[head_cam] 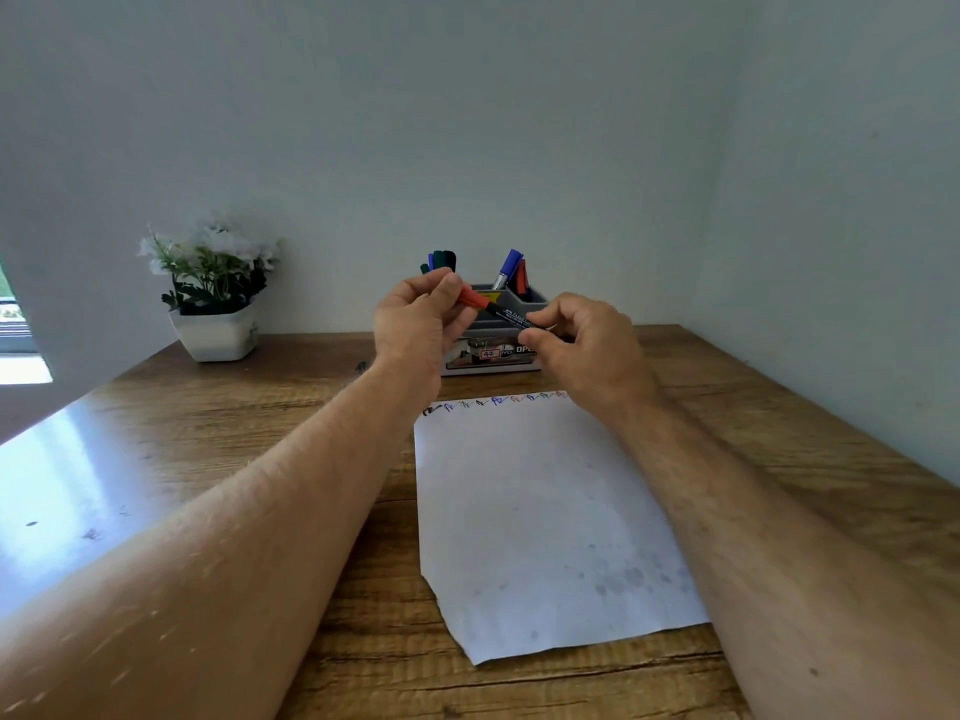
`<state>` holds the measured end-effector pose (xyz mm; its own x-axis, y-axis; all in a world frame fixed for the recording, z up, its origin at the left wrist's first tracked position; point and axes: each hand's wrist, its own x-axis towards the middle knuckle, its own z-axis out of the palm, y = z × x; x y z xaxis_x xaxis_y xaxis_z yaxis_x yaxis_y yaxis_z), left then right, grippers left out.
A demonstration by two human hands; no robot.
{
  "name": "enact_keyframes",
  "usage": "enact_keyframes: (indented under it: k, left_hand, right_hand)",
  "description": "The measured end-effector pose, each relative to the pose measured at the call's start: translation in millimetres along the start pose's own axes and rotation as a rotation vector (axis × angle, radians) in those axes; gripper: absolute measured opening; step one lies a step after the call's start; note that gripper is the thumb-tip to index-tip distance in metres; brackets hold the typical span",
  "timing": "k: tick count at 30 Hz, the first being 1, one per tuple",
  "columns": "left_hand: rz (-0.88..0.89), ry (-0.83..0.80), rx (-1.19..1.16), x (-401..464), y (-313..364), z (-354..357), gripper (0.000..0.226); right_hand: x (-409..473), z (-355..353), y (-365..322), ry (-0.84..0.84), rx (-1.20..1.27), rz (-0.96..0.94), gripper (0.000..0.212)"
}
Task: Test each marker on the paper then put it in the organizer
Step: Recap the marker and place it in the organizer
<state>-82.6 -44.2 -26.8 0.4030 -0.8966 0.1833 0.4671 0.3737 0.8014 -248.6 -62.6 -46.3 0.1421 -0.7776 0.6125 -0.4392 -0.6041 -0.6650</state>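
1. Both hands hold one marker [501, 311] in the air, above the far end of the bench [291, 407] and just in front of the organizer [493, 350].
2. The marker's long axis runs from upper left to lower right, tilted gently down toward the right; its red cap [474, 297] points to the upper left.
3. The left hand [421, 319] has its grip pinched on the red cap with thumb and fingers.
4. The right hand [587, 345] has its grip closed on the dark barrel at the lower right end.
5. The paper [540, 511] lies flat on the bench below the hands, with a row of coloured scribbles [493, 401] along its far edge.
6. The organizer stands at the wall, with markers upright in it: dark and blue ones [441, 260] at left, a blue [508, 267] and a red one [521, 277] at right.
7. A flowerpot [215, 332] sits well to the left.
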Motion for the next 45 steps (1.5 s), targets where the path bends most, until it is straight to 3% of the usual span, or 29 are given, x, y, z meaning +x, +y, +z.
enact_keyframes:
  k: [9,15,20,24,27,34,45]
  left_hand:
    - [0.021,0.020,0.072,5,-6,-1,0.020]
    - [0.130,-0.098,0.281,3,-10,14,0.047]
    - [0.206,-0.129,0.404,9,-1,14,0.043]
    - [0.306,-0.039,0.336,19,13,8,0.027]
    - [0.425,0.026,0.336,30,24,0,0.014]
    - [0.591,0.126,0.285,37,37,0,0.018]
    - [0.469,0.144,0.778,50,13,0,0.030]
  right_hand:
    - [0,8,-12,-0.046,-0.018,0.071,0.008]
    - [-2,18,-19,-0.117,0.008,0.101,0.014]
    - [-2,19,-20,-0.204,0.034,0.134,0.010]
    - [-4,19,-12,-0.307,-0.113,0.160,0.019]
    - [-2,16,-7,-0.314,-0.120,0.205,0.013]
    - [-1,18,-7,-0.363,-0.196,0.191,0.012]
    - [2,20,-7,-0.378,-0.205,0.216,0.005]
